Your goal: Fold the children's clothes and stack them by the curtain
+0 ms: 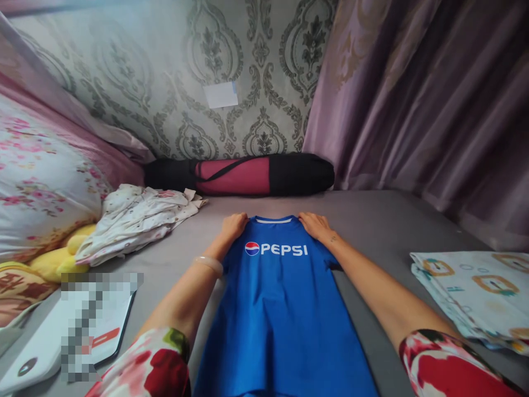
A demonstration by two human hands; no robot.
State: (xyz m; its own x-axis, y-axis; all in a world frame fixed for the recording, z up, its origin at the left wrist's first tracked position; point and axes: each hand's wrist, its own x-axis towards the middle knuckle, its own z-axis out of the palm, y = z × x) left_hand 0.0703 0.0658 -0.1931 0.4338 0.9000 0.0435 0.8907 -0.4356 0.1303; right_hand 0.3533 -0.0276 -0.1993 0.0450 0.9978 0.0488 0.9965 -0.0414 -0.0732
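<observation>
A blue T-shirt (285,292) with a white PEPSI print and a round logo lies front up on the grey bed, its collar pointing away from me. My left hand (235,225) grips the shirt at the left shoulder, fingers closed on the cloth. At the opposite shoulder, my right hand (314,225) is closed on the fabric too. Both arms reach forward along the sides of the shirt, and the sleeves are largely hidden beneath them. The hem runs down to the bottom edge of the view with some folds.
A crumpled white cloth (142,220) and a yellow plush item (61,262) lie left, near a floral pillow (41,182). Closer is a phone-like device (111,336), partly blurred. A folded printed cloth (475,292) sits right. A black-and-red long bag (235,175) lies along the wall.
</observation>
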